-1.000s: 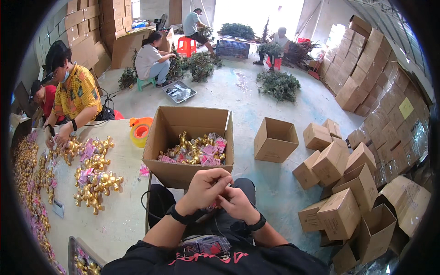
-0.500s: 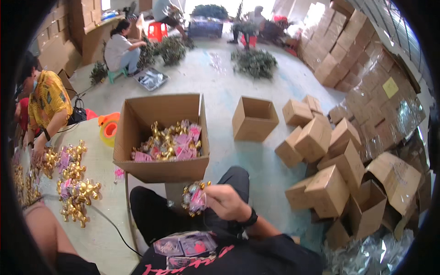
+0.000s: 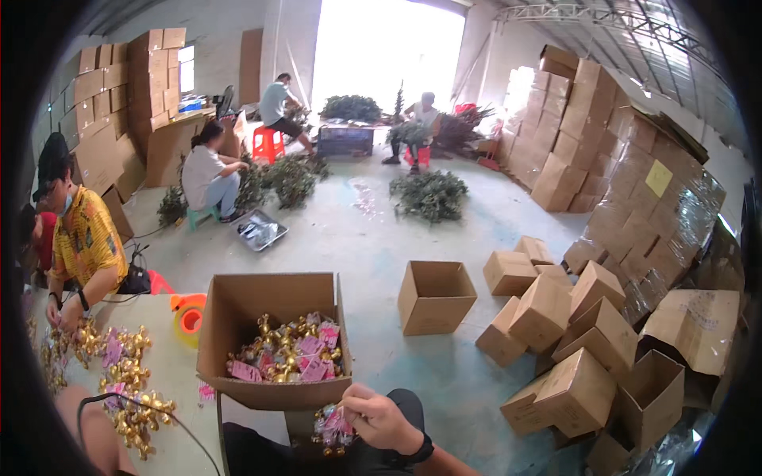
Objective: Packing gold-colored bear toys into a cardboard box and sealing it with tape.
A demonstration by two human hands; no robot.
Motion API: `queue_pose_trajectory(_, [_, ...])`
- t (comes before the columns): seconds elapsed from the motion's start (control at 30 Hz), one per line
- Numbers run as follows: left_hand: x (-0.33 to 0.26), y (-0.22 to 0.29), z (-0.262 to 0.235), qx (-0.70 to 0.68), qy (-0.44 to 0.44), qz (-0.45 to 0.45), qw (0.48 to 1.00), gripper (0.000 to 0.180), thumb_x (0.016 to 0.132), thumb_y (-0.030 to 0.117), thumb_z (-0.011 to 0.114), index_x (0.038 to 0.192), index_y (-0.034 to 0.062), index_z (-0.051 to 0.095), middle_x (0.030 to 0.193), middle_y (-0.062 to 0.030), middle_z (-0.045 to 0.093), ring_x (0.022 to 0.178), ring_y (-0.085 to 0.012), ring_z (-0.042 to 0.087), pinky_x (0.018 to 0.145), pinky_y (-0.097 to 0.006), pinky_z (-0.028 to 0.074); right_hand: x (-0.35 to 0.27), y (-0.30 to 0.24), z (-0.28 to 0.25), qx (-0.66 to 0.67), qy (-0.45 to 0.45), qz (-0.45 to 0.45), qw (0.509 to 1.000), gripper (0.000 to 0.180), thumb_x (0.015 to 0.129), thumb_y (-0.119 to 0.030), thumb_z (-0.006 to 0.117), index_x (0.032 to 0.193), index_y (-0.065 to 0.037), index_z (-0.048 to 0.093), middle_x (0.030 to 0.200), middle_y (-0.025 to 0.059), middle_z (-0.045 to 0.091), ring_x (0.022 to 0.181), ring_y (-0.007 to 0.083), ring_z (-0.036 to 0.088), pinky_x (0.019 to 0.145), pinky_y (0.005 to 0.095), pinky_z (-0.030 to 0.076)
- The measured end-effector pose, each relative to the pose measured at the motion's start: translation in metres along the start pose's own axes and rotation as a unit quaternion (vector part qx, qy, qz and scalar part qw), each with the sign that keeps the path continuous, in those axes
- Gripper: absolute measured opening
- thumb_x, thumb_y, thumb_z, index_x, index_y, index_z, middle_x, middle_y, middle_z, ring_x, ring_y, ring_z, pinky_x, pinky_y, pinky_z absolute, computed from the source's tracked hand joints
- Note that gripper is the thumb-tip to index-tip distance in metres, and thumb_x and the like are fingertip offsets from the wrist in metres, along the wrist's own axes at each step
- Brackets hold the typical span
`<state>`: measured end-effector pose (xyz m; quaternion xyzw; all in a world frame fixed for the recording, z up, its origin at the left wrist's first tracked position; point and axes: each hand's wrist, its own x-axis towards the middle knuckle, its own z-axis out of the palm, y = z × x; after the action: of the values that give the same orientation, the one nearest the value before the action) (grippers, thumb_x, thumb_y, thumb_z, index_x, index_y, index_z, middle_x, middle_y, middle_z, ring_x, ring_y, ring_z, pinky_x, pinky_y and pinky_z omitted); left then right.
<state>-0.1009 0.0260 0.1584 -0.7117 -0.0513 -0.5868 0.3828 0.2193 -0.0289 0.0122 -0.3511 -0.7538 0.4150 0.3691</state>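
My right hand (image 3: 382,422), with a dark band on the wrist, pinches the top of a small bunch of gold ornaments with pink tags (image 3: 333,430). The bunch hangs over my lap, just below the near edge of a large open carton (image 3: 274,394). Inside that carton lies a heap of gold ornaments (image 3: 298,349) with pink tags. My left hand does not show. More gold figures (image 3: 135,373) lie in clusters on the pale table to the left.
An orange and yellow tape roll (image 3: 189,319) sits by the carton. An open smaller box (image 3: 436,297) stands on the floor, with several boxes (image 3: 544,317) piled to the right. A co-worker in yellow (image 3: 91,238) handles ornaments at left. A black cable (image 3: 159,408) crosses the table.
The view has tilted up, so everything sits lower in the picture. My right hand and the bunch are closer to the carton's near edge, still gripped.
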Motion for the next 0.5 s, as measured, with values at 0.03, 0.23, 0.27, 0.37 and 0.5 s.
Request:
queue_pose_trajectory(0.03, [-0.003, 0.001, 0.0, 0.007, 0.003, 0.011, 1.0, 0.065, 0.099, 0.06, 0.046, 0.14, 0.0109, 0.056, 0.142, -0.0205, 0.056, 0.118, -0.0404, 0.058, 0.099, -0.054, 0.05, 0.002, 0.002, 0.0, 0.025, 0.04, -0.029, 0.998, 0.003, 0.095, -0.002, 0.062, 0.095, 0.001, 0.063, 0.111, 0.0165, 0.061, 0.089, 0.0305, 0.063, 0.077, 0.0356, 0.051])
queue_pose_trajectory(0.23, [-0.025, 0.03, 0.003, 0.025, 0.001, 0.035, 0.999, 0.065, 0.099, 0.063, 0.045, 0.14, 0.0145, 0.056, 0.144, -0.0209, 0.054, 0.12, -0.0426, 0.057, 0.098, -0.058, 0.05, 0.025, 0.027, -0.019, 0.041, 0.059, -0.092, 0.993, 0.002, 0.093, 0.0, 0.062, 0.092, 0.001, 0.062, 0.142, 0.0218, 0.055, 0.101, 0.031, 0.067, 0.085, 0.0384, 0.053])
queue_pose_trajectory(0.27, [-0.025, 0.034, -0.008, 0.021, -0.009, 0.037, 0.999, 0.065, 0.099, 0.064, 0.045, 0.14, 0.0151, 0.056, 0.144, -0.021, 0.053, 0.12, -0.0429, 0.057, 0.098, -0.058, 0.051, 0.029, 0.03, -0.019, 0.033, 0.072, -0.111, 0.991, 0.003, 0.093, 0.0, 0.061, 0.091, 0.001, 0.062, 0.143, 0.0231, 0.055, 0.103, 0.0344, 0.068, 0.085, 0.0393, 0.053])
queue_pose_trajectory(0.37, [-0.028, 0.052, -0.041, 0.004, -0.031, 0.029, 0.999, 0.065, 0.099, 0.065, 0.044, 0.141, 0.0169, 0.056, 0.145, -0.0212, 0.052, 0.12, -0.044, 0.056, 0.097, -0.06, 0.051, 0.034, 0.027, -0.019, -0.048, 0.05, -0.049, 0.996, 0.006, 0.093, -0.005, 0.062, 0.089, -0.002, 0.062, 0.139, 0.0223, 0.058, 0.099, 0.0414, 0.066, 0.081, 0.0411, 0.055])
queue_pose_trajectory(0.5, [-0.004, 0.03, -0.011, -0.064, -0.392, -0.166, 0.903, 0.06, 0.089, 0.054, 0.068, 0.131, 0.0114, 0.061, 0.128, -0.0162, 0.058, 0.116, -0.0421, 0.058, 0.093, -0.053, 0.052, 0.031, 0.033, -0.012, -0.093, 0.027, -0.036, 0.995, 0.003, 0.092, -0.003, 0.062, 0.092, -0.001, 0.065, 0.133, 0.0177, 0.062, 0.091, 0.0366, 0.069, 0.078, 0.04, 0.055])
